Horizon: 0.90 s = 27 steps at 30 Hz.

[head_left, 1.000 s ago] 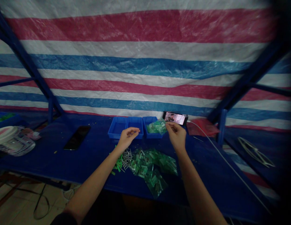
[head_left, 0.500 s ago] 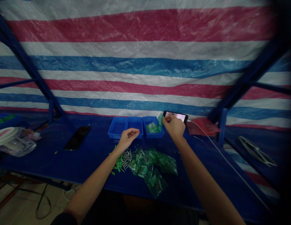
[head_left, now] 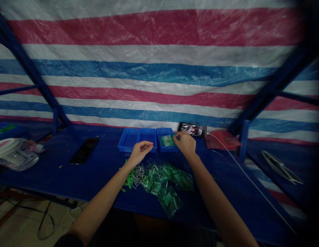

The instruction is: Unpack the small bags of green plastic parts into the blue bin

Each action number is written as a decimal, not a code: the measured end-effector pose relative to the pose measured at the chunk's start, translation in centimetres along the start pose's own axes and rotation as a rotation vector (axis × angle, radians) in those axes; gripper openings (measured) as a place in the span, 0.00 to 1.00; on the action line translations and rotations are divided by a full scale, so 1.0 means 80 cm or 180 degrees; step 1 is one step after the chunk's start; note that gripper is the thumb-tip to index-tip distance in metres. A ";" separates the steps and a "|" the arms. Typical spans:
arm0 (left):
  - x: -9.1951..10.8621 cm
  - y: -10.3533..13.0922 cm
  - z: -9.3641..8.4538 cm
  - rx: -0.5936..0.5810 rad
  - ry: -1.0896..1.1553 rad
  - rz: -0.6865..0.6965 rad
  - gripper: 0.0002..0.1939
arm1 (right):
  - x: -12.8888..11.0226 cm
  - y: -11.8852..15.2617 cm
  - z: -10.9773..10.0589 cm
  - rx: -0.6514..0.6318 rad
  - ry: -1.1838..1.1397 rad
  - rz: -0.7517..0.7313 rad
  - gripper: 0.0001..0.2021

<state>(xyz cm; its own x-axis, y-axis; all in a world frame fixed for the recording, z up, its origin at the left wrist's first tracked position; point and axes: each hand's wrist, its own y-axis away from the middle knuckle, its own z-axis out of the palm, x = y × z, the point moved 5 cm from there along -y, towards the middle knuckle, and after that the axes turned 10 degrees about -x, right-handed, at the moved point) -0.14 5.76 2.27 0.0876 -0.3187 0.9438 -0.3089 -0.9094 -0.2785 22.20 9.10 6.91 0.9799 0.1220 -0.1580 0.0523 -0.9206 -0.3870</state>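
Note:
My left hand (head_left: pixel 142 151) hovers by the front of the blue divided bin (head_left: pixel 128 149), its fingers curled together in a pinch; whatever may be in them is too small to see. At the right edge of the smaller blue bin (head_left: pixel 169 149) is my right hand (head_left: pixel 186 143), fingers closed, their tips partly hidden. Inside that bin lies a small clear bag with green pieces (head_left: pixel 167 140). Below my left hand are loose silver screws (head_left: pixel 139 175) and green wall plugs (head_left: pixel 129 180). Beside them spreads a pile of filled clear bags (head_left: pixel 171 178).
A lit phone (head_left: pixel 191 129) with a white cable (head_left: pixel 241 166) leans behind my right hand, next to red plastic bags (head_left: pixel 222 140). Farther left lie a dark phone (head_left: pixel 84 151) and a white-lidded tub (head_left: pixel 16 156). Blue metal posts (head_left: pixel 243 139) flank the table.
My right hand has moved slightly left and down, toward the smaller bin. The green bag at its fingertips no longer shows beside the phone. My left hand has stayed put.

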 end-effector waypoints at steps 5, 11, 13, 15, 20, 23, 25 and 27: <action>0.000 0.001 0.001 -0.0005 -0.0081 -0.0033 0.13 | 0.005 0.004 0.012 0.0134 -0.0353 -0.0042 0.09; 0.000 0.000 0.001 -0.0010 -0.0052 -0.0041 0.12 | -0.012 0.026 -0.015 0.0791 -0.0873 -0.0238 0.12; 0.001 0.000 0.001 -0.0020 -0.0050 -0.0045 0.12 | -0.030 0.039 -0.020 0.0720 -0.1032 -0.0547 0.11; 0.004 0.001 0.002 -0.0026 -0.0034 -0.0034 0.12 | -0.057 0.052 -0.016 0.0286 -0.1063 -0.1091 0.10; 0.008 0.002 0.001 -0.0007 0.0044 0.0011 0.12 | -0.098 0.075 0.015 -0.1192 -0.0904 -0.1925 0.09; 0.006 0.001 0.001 -0.0024 0.0058 0.0002 0.12 | -0.097 0.079 0.029 -0.1806 -0.0939 -0.1985 0.10; 0.005 0.001 0.001 -0.0054 0.0053 -0.0002 0.12 | -0.094 0.081 0.033 -0.2010 -0.1006 -0.2008 0.13; 0.004 0.000 0.002 -0.0071 0.0029 0.0000 0.12 | -0.092 0.083 0.035 -0.2158 -0.1097 -0.2050 0.18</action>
<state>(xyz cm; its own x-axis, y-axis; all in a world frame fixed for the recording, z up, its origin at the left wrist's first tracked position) 0.01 5.59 2.55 0.0792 -0.3162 0.9454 -0.3300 -0.9032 -0.2744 14.77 3.16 2.99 0.6219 0.6749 -0.3971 0.7587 -0.6450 0.0920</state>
